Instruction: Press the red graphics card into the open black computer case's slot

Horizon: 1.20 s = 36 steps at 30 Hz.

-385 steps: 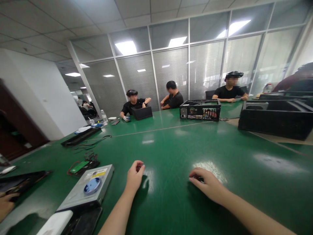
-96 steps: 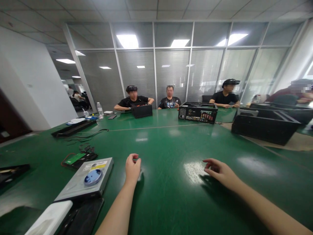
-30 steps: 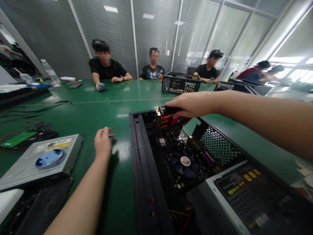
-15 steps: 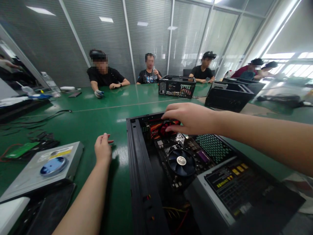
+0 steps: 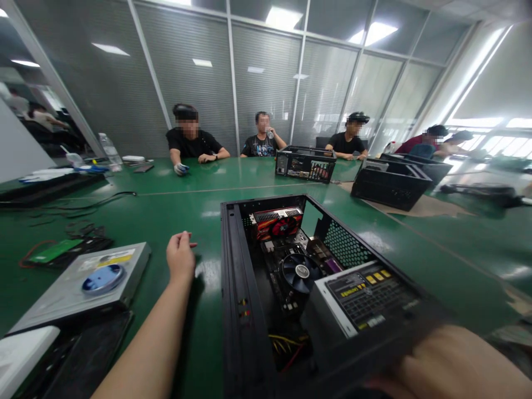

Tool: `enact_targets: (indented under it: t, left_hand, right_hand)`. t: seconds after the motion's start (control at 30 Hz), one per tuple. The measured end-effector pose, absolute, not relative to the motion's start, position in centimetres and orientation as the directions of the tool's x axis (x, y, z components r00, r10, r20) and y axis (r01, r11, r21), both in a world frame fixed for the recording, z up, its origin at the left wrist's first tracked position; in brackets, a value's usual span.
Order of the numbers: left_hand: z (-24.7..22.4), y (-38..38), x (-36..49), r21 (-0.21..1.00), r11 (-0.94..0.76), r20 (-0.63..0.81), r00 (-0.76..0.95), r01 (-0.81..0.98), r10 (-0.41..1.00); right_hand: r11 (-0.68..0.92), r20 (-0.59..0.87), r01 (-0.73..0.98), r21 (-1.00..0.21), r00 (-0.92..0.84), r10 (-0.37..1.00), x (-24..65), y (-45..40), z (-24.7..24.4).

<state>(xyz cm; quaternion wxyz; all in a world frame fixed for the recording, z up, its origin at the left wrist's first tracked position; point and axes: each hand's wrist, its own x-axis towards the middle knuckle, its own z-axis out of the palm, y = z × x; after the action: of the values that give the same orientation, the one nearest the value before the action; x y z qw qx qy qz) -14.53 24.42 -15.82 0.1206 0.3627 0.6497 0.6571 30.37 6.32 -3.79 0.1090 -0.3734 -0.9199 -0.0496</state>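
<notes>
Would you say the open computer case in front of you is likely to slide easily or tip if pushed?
The computer case lies flat and wide, so tipping seems unlikely. Its power supply and fan suggest weight. The glossy table may let it slide.

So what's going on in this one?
A person sits at a green table with an open computer case in front of them, its fan and red graphics card exposed. Their left hand rests on the table beside the case, loosely curled and holding nothing visible. Their right hand is at the near end of the case by the power supply; its grip is blurred. An optical drive lies to the left. Other people sit across the table.
</notes>
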Motion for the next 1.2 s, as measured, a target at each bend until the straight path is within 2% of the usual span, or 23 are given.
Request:
enact_targets:
  t: [0.1,0.17,0.2,0.27,0.37,0.57,0.83,0.93,1.07,1.2]
  left_hand:
    - [-15.8,24.2,-15.0,0.937,-0.168,0.345,-0.752,0.305,0.562]
    - [-15.9,24.0,-15.3,0.930,-0.191,0.366,-0.787,0.312,0.497]
    - [-15.9,23.9,-15.4,0.922,-0.196,0.386,-0.795,0.333,0.468]
    - [-15.9,23.6,-15.5,0.897,-0.176,0.440,-0.779,0.406,0.447]
    - [-15.8,23.0,-15.4,0.838,-0.162,0.525,-0.690,0.521,0.499]
    - [-16.4,22.9,-15.6,0.811,-0.167,0.556,-0.650,0.560,0.518]
    - [-15.9,23.0,-14.9,0.812,-0.144,0.534,-0.618,0.566,0.577]
    - [-15.9,23.2,-15.0,0.832,-0.144,0.499,-0.612,0.535,0.613]
    - [-16.1,23.4,-15.0,0.877,-0.136,0.424,-0.610,0.460,0.669]
    - [-16.2,23.5,-14.8,0.889,-0.144,0.394,-0.566,0.434,0.724]
  right_hand:
    - [0.622,0.070,0.766,0.162,-0.638,0.767,26.6,10.6,-2.1]
    - [0.555,0.012,0.807,0.201,-0.569,0.823,22.0,16.4,-1.0]
    - [0.537,0.029,0.822,0.188,-0.552,0.834,19.3,19.7,-0.6]
    - [0.465,0.034,0.882,0.073,-0.468,0.883,13.7,26.0,-0.3]
    - [0.456,0.028,0.890,-0.016,-0.455,0.890,6.7,32.5,-0.9]
    - [0.479,0.055,0.870,-0.113,-0.476,0.878,0.9,35.6,-4.2]
    - [0.586,0.095,0.802,-0.117,-0.578,0.810,7.9,29.2,-5.8]
    - [0.603,0.091,0.749,-0.274,-0.604,0.792,13.4,24.3,-6.9]
    - [0.464,0.058,0.721,-0.514,-0.511,0.858,20.3,20.5,-9.1]
    - [0.451,0.159,0.617,-0.645,-0.469,0.869,23.7,22.0,-11.0]
